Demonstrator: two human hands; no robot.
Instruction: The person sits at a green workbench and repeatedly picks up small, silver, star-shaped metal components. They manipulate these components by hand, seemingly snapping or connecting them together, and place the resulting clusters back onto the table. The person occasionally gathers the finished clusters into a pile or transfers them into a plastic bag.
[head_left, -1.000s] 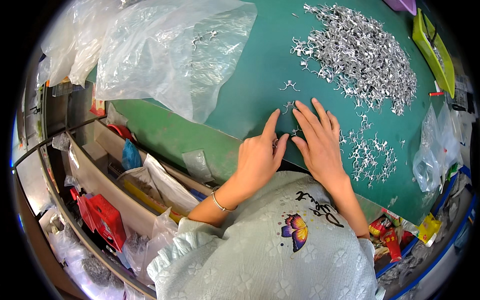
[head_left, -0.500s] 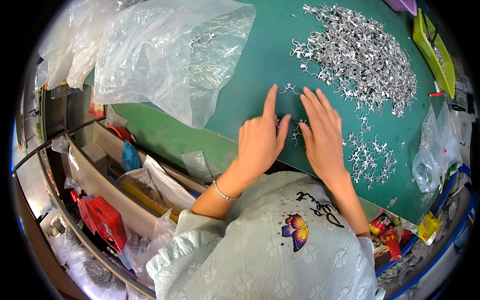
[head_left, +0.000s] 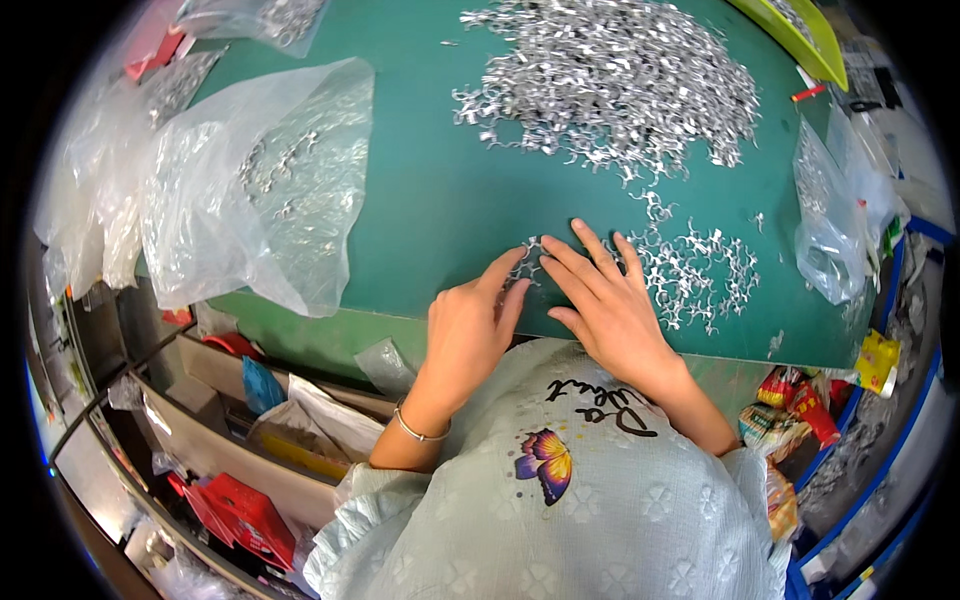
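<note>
Small shiny metal clips [head_left: 528, 262] with curved legs lie on the green tabletop between my hands. My left hand [head_left: 468, 322] has its index finger and thumb apart, with the fingertip against the left side of these clips. Palm down, my right hand [head_left: 615, 315] spreads its fingers, its index fingertip at the clips' right side. Just right of that hand lies a loose cluster of the same clips [head_left: 700, 275]. Beyond is a large heap of them [head_left: 620, 85]. To the left, a clear plastic bag [head_left: 260, 210] lies flat with several clips on or in it.
A yellow-green basket [head_left: 800, 40] stands at the far right, near a red pen [head_left: 808, 93]. Clear bags [head_left: 830, 220] hang over the right edge. Below left are an open drawer [head_left: 240, 440] and a red basket [head_left: 240, 515]. Colourful packets [head_left: 800, 400] lie lower right.
The view has shifted. My left index finger has drawn back from beyond the clips to their side. The clips between my hands now sit closer together, with both hands' fingertips beside them.
</note>
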